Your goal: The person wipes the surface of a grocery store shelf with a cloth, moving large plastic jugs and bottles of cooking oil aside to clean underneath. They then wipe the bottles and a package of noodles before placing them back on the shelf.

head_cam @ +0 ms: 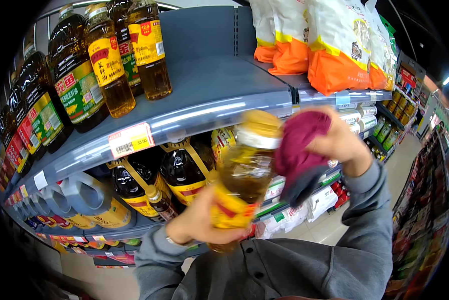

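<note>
My left hand (205, 221) grips a clear plastic bottle of golden-brown cooking oil (243, 176) around its yellow-labelled lower half. The bottle leans to the right, its yellow cap (262, 122) uppermost, and it is blurred. My right hand (337, 135) holds a crumpled maroon and dark grey cloth (303, 146) against the right side of the bottle's neck. Two similar oil bottles with yellow labels, a near one (106, 67) and another (149, 52), stand upright on the grey metal shelf (209, 75) beyond my hands.
Large oil bottles (76, 75) line the shelf at left. White and orange bags (337, 48) sit on the upper shelf at right. A price tag (131, 140) hangs on the shelf's front rail. Handled jugs (97, 202) fill the level below. An aisle floor (408, 153) runs along the right.
</note>
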Tool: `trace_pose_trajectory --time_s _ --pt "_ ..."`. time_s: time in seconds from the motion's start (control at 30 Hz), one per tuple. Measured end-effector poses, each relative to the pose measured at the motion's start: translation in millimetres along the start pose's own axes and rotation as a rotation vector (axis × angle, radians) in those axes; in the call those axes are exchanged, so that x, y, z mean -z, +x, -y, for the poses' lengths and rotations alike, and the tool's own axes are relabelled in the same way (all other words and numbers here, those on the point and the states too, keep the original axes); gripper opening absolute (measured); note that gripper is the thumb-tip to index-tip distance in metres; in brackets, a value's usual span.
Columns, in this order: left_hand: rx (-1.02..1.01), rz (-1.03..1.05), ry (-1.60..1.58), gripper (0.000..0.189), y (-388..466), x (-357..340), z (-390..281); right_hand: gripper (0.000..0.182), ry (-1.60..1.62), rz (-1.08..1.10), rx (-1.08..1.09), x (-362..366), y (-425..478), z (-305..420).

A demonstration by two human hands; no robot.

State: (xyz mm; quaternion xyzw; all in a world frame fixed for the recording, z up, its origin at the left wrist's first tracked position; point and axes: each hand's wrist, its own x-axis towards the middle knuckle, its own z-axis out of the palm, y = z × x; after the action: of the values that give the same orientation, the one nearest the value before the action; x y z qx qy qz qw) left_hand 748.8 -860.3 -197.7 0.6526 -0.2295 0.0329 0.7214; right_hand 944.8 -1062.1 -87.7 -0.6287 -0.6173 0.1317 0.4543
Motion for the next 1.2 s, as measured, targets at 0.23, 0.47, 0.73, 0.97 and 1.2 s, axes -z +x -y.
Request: trace_pose_trajectory --time_s 0.23,0.47,0.73,0.97,1.2 --pt "-0.589 -0.554 0.450 0.067 -17.0 56.5 -76.3 0.038 -0.677 -0.568 0.037 63.1 137.5 40.3" --pt "-0.532 -0.520 0.438 0.060 -9.6 79.8 -93.2 0.056 -0.276 0.506 -0.341 48.6 167.0 -18.7" --pt "-0.412 -0.580 0.368 0.061 1.4 76.8 -93.2 0.053 -0.799 0.539 0.114 6.1 280.4 -89.6" --pt "-0.382 -0.671 0.470 0.061 -2.1 78.4 -96.5 0.059 -0.992 0.220 -0.330 76.8 298.6 -154.1" --pt "-0.350 -0.590 0.381 0.056 -0.9 81.9 -100.2 0.060 -1.076 0.096 -0.669 58.0 290.0 -120.8"
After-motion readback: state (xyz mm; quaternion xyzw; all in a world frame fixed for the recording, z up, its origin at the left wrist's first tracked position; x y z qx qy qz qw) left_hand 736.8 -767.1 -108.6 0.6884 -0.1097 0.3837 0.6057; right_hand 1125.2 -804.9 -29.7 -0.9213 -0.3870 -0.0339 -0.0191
